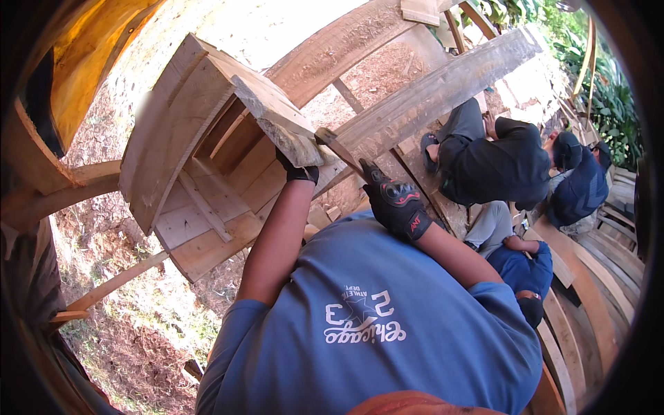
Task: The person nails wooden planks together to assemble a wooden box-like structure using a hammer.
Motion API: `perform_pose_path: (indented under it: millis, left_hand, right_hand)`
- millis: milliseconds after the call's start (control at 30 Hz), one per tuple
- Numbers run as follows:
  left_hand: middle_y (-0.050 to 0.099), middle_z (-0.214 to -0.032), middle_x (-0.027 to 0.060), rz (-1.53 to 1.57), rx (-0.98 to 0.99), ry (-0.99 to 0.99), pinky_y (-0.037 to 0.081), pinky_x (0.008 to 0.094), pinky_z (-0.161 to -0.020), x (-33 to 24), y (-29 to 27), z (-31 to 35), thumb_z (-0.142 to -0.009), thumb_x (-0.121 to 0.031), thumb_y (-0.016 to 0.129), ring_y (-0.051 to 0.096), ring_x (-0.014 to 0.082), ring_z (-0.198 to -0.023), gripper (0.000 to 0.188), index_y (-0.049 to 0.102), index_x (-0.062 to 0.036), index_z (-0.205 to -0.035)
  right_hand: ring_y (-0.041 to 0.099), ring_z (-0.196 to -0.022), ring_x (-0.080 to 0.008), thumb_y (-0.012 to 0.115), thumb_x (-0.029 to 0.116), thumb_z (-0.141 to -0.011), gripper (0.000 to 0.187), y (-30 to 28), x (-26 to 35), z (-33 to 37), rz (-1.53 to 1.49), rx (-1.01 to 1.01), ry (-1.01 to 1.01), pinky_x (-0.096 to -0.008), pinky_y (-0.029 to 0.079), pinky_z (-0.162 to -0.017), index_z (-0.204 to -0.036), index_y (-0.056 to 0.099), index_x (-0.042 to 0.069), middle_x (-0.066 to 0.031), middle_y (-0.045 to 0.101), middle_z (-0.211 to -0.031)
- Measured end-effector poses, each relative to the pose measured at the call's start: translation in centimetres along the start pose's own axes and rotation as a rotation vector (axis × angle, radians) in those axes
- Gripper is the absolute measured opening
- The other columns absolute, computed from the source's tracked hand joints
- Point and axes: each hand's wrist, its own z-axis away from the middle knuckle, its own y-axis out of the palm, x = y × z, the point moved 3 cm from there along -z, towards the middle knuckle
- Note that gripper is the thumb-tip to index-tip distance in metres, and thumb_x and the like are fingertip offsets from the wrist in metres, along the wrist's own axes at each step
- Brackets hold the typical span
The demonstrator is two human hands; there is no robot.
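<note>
My left hand [299, 168], in a black glove, grips the lower edge of a short wooden board [273, 104]; its fingertips are hidden behind the wood. That board lies tilted on the open top of a large plank-built wooden box [166, 131] with slanting sides. In my right hand [395, 202], also black-gloved, is a hammer [342, 153], closed in by the fingers around its wooden handle. The hammer's head is close to the near right end of the board; whether they touch I cannot tell.
A long timber beam [436, 90] runs beside the box to the far right. Three people in dark clothes, one a person in black [494, 162], sit or crouch at the right. Stacked planks [588, 290] lie lower right. A yellow tarp [93, 55] hangs upper left.
</note>
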Motion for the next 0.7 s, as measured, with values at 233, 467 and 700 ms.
perform_pose_path:
  millis: [233,467,700]
  left_hand:
    - [0.048,-0.163,0.0154,-0.232,-0.029,0.058,0.047,0.0518,-0.12,-0.6,2.2,1.9,-0.116,-0.047,0.035,0.052,0.0338,-0.147,0.06,0.035,-0.0137,-0.167]
    - [0.046,-0.165,0.0139,0.024,-0.029,0.014,0.044,0.0539,-0.122,-1.4,3.7,1.0,-0.115,-0.052,0.036,0.05,0.0343,-0.148,0.064,0.035,-0.0155,-0.168]
    - [0.044,-0.168,0.012,0.087,-0.025,-0.072,0.038,0.055,-0.126,-0.6,2.2,1.1,-0.113,-0.056,0.035,0.045,0.0355,-0.153,0.068,0.035,-0.0174,-0.169]
  right_hand:
    - [0.074,-0.09,-0.0426,0.061,0.02,-0.107,0.052,-7.0,3.5,1.4,-0.297,-0.613,-0.092,-0.0524,0.058,-0.077,-0.155,0.048,0.005,-0.0251,0.07,-0.123]
    - [0.071,-0.072,-0.0444,0.061,0.024,-0.107,0.03,1.4,-1.4,-0.4,-0.143,-0.313,0.013,-0.0556,0.054,-0.064,-0.126,0.057,0.001,-0.0245,0.071,-0.087]
    - [0.068,-0.077,-0.0458,0.063,0.022,-0.107,0.024,-2.0,1.5,0.5,-0.42,-0.569,0.029,-0.0521,0.051,-0.065,-0.12,0.057,0.002,-0.0245,0.068,-0.089]
